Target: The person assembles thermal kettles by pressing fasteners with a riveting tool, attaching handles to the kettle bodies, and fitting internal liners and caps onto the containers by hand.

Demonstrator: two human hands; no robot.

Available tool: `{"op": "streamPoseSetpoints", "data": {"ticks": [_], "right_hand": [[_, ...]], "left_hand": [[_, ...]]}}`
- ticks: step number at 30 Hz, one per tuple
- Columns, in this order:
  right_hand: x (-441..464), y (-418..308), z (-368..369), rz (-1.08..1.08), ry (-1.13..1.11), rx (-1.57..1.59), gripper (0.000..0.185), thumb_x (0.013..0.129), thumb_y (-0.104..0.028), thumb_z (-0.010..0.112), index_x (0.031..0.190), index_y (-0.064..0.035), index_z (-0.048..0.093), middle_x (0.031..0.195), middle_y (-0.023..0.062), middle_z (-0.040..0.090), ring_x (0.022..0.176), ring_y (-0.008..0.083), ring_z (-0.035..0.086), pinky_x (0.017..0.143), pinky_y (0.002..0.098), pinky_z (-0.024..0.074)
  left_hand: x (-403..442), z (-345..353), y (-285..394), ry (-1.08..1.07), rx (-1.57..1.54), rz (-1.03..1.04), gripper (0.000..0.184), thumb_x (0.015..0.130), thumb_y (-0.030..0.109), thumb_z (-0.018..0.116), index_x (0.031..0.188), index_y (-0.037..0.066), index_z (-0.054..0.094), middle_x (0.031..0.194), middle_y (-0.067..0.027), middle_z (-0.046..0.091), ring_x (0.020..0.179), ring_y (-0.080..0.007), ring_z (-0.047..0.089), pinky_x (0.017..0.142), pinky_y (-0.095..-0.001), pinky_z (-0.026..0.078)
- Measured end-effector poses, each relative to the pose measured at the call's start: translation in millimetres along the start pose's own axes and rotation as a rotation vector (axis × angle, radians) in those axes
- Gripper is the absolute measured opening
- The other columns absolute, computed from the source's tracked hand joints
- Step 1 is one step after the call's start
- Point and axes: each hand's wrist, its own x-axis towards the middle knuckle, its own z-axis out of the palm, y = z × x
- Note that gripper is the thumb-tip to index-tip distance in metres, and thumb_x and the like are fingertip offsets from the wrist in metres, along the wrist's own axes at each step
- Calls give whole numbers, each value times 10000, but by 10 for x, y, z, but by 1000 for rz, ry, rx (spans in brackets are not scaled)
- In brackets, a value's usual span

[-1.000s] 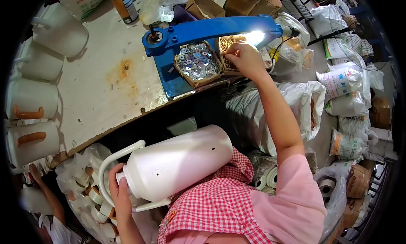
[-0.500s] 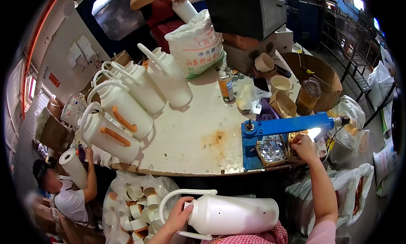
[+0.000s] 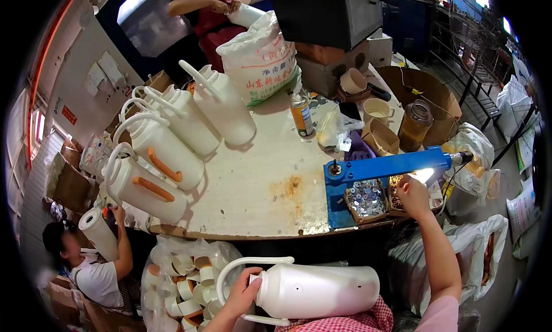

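My left hand (image 3: 240, 292) is closed round the neck end of a white thermos jug (image 3: 322, 290), which lies on its side across my lap. The jug's curved white handle (image 3: 229, 270) loops around that hand, and two small holes show in its side. My right hand (image 3: 413, 195) is over a small box of brass-coloured small parts (image 3: 394, 202), under the lit end of a blue arm-like fixture (image 3: 391, 170). Its fingers are pinched together, and whatever lies between them is hidden. Just left of it sits a box of silvery washer-like pieces (image 3: 367, 199).
Several white jugs (image 3: 164, 148) stand on the table's left, two with orange handle strips. A spray can (image 3: 301, 114), a large printed sack (image 3: 259, 61) and an amber-filled jar (image 3: 415, 125) are farther back. A bag of handle-like parts (image 3: 187, 280) is lower left. Co-workers (image 3: 100, 274) handle other jugs.
My right hand has shifted slightly within the box of brass-coloured parts. The view has turned a little, while my left hand keeps its hold on the jug.
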Motion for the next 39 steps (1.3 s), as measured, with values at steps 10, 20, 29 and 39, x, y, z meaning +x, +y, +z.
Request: {"op": "streamPoseSetpoints", "data": {"ticks": [10, 20, 29, 39], "right_hand": [[4, 210, 89, -46, 202, 445, 158, 845, -128, 717, 931, 4, 701, 796, 94, 718, 686, 155, 643, 667, 312, 512], [-125, -1213, -235, -320, 138, 923, 123, 972, -83, 644, 1012, 21, 696, 937, 59, 729, 875, 97, 660, 785, 249, 517], [342, -1700, 35, -363, -70, 1031, 142, 973, -93, 648, 986, 39, 698, 926, 70, 755, 828, 84, 656, 751, 232, 524], [376, -1715, 15, -404, -28, 913, 148, 951, -132, 692, 978, 11, 720, 864, 45, 755, 749, 65, 648, 707, 229, 528]], "left_hand": [[-9, 2, 66, -28, -65, 3, 353, 970, 136, 536, 1312, 53, 541, 1163, -84, 606, 1039, -172, 564, 934, -310, 463], [49, -1, 141, -50, -75, 21, 340, 985, 172, 558, 1295, 32, 547, 1123, -78, 612, 1007, -167, 559, 925, -304, 451], [90, -27, 88, -41, -63, 86, 347, 984, 169, 587, 1298, 27, 545, 1128, -77, 602, 1016, -173, 555, 926, -299, 445], [138, -30, 71, -57, -70, 107, 353, 981, 169, 595, 1299, 26, 544, 1127, -82, 599, 1030, -178, 555, 937, -306, 444]]}}
